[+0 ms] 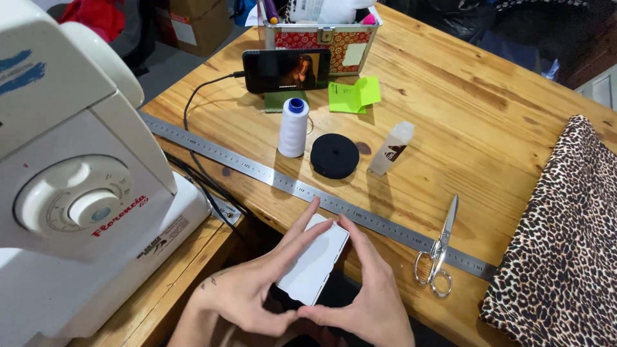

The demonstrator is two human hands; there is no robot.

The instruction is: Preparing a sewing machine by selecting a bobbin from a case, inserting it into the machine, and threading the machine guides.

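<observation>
Both hands are down at the near edge of the table, pinching a small flat white card with rounded corners [313,260], looks like stiff plastic or thick cardboard, smooth and matte. The left hand [257,289] has it from the left side, fingers stretched along the edge, and the right hand [369,292] closes on it from the right, with the two thumbs meeting just under its lower corner, so both are gripping the card between them. Its long axis runs on a diagonal, near end toward the lower left, far end pointing up and right toward the long steel ruler [308,189], which lies slantwise across the knotty, grainy light wooden tabletop [463,96]. The card's far corner sits just short of the ruler as seen from above; can't tell if it's touching anything but the fingers. Beyond the ruler there's a white cone of thread with a blue core [294,127] standing upright, a flat round black disc [335,155] just beside it, and a small clear squeeze bottle [392,148] standing next to that. Silver metal scissors [438,250] lie across the ruler on the right, blades pointing away. A folded leopard-print fabric [562,250] sits at the right edge, fuzzy looking. At the left is a glossy white plastic sewing machine [71,193] with a big round dial. Further back, a black phone [286,70] stands propped sideways with a cable plugged in, bright green sticky notes [355,95] beside it, and a red patterned box [328,40] behind.
</observation>
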